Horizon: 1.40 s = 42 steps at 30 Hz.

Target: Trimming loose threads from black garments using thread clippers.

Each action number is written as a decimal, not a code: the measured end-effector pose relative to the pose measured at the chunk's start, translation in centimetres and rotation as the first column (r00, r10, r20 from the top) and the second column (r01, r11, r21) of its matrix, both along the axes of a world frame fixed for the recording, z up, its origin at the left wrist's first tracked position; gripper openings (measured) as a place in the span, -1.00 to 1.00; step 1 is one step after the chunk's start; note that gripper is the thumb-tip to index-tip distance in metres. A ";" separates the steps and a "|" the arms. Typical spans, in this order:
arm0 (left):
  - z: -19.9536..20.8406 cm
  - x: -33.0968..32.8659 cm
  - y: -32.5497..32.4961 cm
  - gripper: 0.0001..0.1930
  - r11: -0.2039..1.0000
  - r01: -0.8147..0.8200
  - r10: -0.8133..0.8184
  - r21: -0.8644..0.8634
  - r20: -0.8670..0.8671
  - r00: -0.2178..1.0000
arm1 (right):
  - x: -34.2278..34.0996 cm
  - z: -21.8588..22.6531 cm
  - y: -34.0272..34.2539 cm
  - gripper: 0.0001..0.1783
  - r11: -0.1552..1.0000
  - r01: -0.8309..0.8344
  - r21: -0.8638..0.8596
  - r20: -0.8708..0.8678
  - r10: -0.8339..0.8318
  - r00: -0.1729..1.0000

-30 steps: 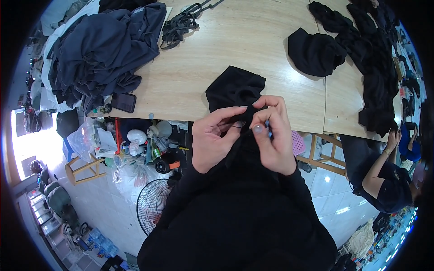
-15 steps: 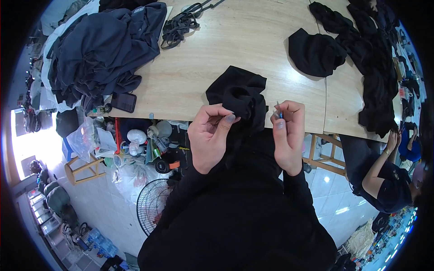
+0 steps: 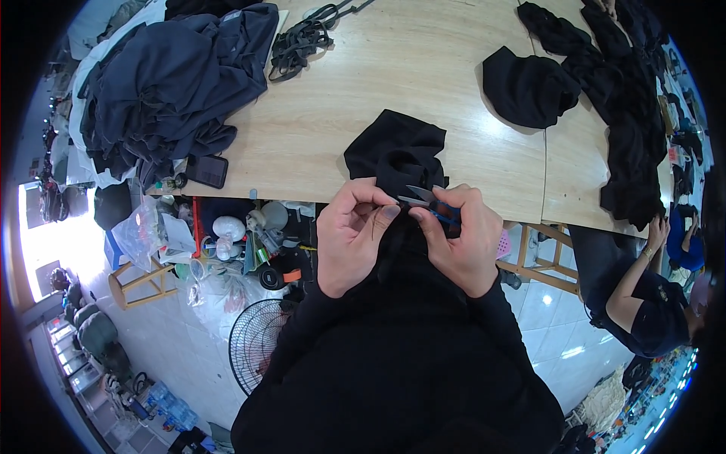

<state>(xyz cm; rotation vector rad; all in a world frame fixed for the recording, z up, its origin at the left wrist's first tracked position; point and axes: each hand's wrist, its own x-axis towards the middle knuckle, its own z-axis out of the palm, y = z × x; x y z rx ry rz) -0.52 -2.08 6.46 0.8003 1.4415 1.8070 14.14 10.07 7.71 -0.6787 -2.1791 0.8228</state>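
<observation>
A crumpled black cloth piece lies at the table's near edge and hangs toward my lap. My left hand is closed at its left side, thumb and forefinger pinching the cloth's edge or a dark thread; which one I cannot tell. My right hand holds small thread snips with blue handles. Their pale blades point left, parted, close to the left fingertips and in front of the black cloth.
A big heap of dark navy cloth covers the table's left, with a phone beside it. Black straps lie behind. More black cloth is at the right, near another person's arm. A fan stands below left.
My right hand has moved left with the snips, and their blades have come from upright to pointing at my left fingertips. My left hand and the cloth have barely moved.
</observation>
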 end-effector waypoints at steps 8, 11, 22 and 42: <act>0.1 0.2 0.1 -0.87 1.000 -0.004 0.004 -0.008 -0.027 1.000 | -0.1 -0.7 0.2 -0.59 0.995 -0.009 0.104 -0.040 0.013 0.999; 0.1 0.2 0.3 -0.87 1.000 -0.004 0.004 -0.005 -0.033 0.999 | -0.2 -0.8 0.3 -0.64 0.991 0.003 0.132 -0.071 0.006 0.997; -0.4 0.3 0.2 -0.87 1.000 -0.027 0.028 0.013 -0.027 0.999 | 0.0 -1.2 0.6 -0.67 0.985 0.003 0.173 -0.091 0.013 0.996; -0.8 0.1 -0.2 -0.87 1.000 0.000 0.000 0.008 -0.032 0.999 | 0.1 -0.8 0.4 -0.69 0.978 -0.054 0.200 0.006 0.054 0.999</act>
